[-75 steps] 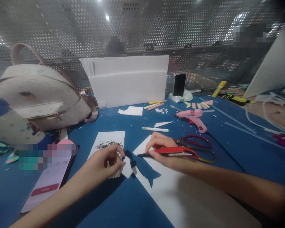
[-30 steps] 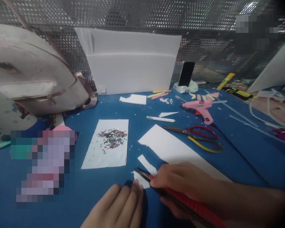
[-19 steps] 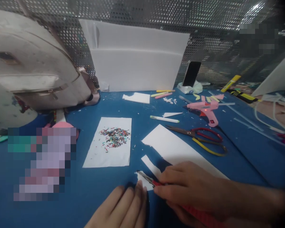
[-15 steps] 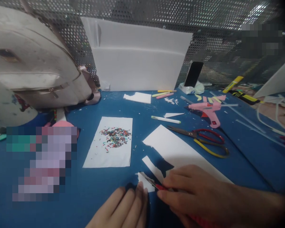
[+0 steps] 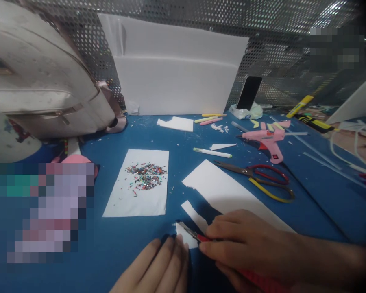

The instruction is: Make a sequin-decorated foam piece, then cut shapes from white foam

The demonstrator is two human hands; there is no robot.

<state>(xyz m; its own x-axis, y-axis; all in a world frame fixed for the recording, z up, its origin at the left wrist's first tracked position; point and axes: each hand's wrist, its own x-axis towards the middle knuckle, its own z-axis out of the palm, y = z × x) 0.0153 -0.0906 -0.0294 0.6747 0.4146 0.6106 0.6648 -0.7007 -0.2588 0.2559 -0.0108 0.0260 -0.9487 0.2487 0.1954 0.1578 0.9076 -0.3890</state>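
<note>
My right hand (image 5: 240, 240) is closed around a red utility knife (image 5: 203, 237). The blade points up and left and lies over a small white scrap of foam board (image 5: 187, 241). My left hand (image 5: 158, 266) rests palm down with its fingers stretched out, the fingertips at the near edge of that scrap. A narrow white strip (image 5: 195, 215) lies just beyond the knife. Partly under my right hand is a larger white board (image 5: 219, 187) with a ragged left edge.
A white sheet (image 5: 116, 203) bears a pile of colourful glitter bits (image 5: 148, 177). Scissors (image 5: 262, 175), a pink glue gun (image 5: 266, 140) and a pale marker (image 5: 212, 153) lie to the right. Behind stand a phone (image 5: 249, 92), a large white panel (image 5: 177, 73) and a backpack (image 5: 45, 89).
The view has shifted slightly. My hands, the knife and the small scrap keep nearly the same places relative to each other.
</note>
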